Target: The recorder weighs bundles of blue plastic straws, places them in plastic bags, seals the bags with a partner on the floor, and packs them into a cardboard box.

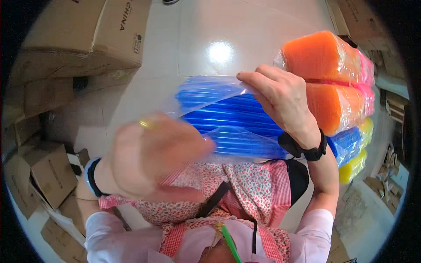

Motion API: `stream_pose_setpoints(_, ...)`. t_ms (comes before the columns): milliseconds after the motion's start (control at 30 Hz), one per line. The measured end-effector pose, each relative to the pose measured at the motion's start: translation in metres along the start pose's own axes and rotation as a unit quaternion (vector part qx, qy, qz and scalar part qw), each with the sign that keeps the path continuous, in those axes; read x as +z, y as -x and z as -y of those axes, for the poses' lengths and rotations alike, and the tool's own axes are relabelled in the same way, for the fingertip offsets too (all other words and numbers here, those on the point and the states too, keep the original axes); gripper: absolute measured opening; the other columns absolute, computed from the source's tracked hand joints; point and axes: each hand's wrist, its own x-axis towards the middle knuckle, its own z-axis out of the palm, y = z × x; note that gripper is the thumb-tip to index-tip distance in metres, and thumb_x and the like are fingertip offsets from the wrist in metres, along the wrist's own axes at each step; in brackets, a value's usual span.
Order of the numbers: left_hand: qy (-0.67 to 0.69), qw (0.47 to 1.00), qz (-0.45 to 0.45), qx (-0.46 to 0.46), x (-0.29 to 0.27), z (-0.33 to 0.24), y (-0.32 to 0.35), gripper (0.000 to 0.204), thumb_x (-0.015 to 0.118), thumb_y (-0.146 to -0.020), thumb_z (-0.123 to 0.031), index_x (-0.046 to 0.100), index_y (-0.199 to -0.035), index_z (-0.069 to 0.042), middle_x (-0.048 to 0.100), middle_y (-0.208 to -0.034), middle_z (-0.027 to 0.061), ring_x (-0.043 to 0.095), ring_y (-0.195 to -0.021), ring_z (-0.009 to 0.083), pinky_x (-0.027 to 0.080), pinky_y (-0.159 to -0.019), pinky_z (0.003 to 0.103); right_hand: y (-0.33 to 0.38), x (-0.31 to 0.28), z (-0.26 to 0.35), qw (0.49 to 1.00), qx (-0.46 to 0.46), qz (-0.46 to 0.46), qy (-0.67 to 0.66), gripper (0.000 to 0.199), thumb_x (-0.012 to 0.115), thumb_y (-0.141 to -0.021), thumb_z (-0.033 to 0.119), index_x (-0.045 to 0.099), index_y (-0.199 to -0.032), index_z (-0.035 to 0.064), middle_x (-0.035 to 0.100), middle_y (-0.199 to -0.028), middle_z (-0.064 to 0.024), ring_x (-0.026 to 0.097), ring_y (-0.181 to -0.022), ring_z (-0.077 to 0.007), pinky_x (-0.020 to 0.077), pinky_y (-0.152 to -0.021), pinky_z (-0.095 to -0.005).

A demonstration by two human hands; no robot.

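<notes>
A bundle of long, thin blue tubes (pixel 232 116) lies across my lap, partly covered by a clear plastic bag (pixel 212 98). Over its far right side, my right hand (pixel 280 96) is closed, with thumb and fingers pinching the edge of the film. My left hand (pixel 153 149) is near the bundle's left end and smeared by motion. Its fingers are too blurred to show whether they touch the bag.
Wrapped orange bundles (pixel 326 57) are stacked at my right, with pink, blue and yellow packs (pixel 354 166) beside them. Large cardboard boxes (pixel 79 35) stand at the far left, and smaller cartons (pixel 52 175) lie nearer. Pale tiles (pixel 219 26) cover the floor.
</notes>
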Motion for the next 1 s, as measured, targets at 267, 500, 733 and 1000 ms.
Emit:
stream_pose_setpoints(267, -0.105, 0.978, 0.179, 0.023, 0.035, 0.019, 0.01, 0.021, 0.07, -0.062, -0.012, 0.056, -0.076, -0.008, 0.054, -0.07, 0.0059, 0.052, -0.061, 0.0232, 0.043, -0.055, 0.033, 0.012, -0.005, 0.014, 0.997, -0.05, 0.024, -0.045, 0.015, 0.06, -0.079, 0.013, 0.062, -0.093, 0.0093, 0.053, -0.07, -0.0065, 0.056, -0.063, -0.0241, 0.0458, -0.054, -0.0324)
stream_pose_setpoints(500, -0.016, 0.998, -0.028, -0.054, 0.036, 0.04, 0.0, 0.009, 0.063, -0.069, -0.005, 0.059, -0.077, -0.007, 0.057, -0.068, 0.0074, 0.055, -0.061, 0.0257, 0.044, -0.055, 0.034, 0.018, 0.014, 0.016, 0.997, -0.023, 0.004, -0.073, 0.015, 0.059, -0.079, 0.011, 0.061, -0.093, 0.0077, 0.054, -0.075, -0.0073, 0.057, -0.07, -0.0247, 0.0454, -0.058, -0.0343)
stream_pose_setpoints(733, -0.023, 0.992, -0.097, -0.08, 0.034, 0.042, -0.003, 0.007, 0.061, -0.075, -0.003, 0.062, -0.081, -0.005, 0.061, -0.072, 0.0089, 0.059, -0.062, 0.0257, 0.046, -0.056, 0.034, 0.015, 0.016, -0.014, 0.979, -0.061, 0.02, -0.193, 0.016, 0.059, -0.077, 0.009, 0.061, -0.093, 0.0056, 0.053, -0.077, -0.0096, 0.056, -0.073, -0.0255, 0.0446, -0.062, -0.0349)
stream_pose_setpoints(1000, -0.045, 0.986, -0.12, -0.106, 0.039, 0.058, 0.007, 0.007, 0.059, -0.078, -0.004, 0.062, -0.085, -0.003, 0.063, -0.075, 0.0109, 0.06, -0.063, 0.0247, 0.046, -0.058, 0.031, 0.009, 0.005, 0.023, 0.978, -0.063, 0.114, -0.161, 0.015, 0.063, -0.073, 0.005, 0.06, -0.087, 0.0018, 0.054, -0.079, -0.0109, 0.056, -0.073, -0.0261, 0.0457, -0.063, -0.0339)
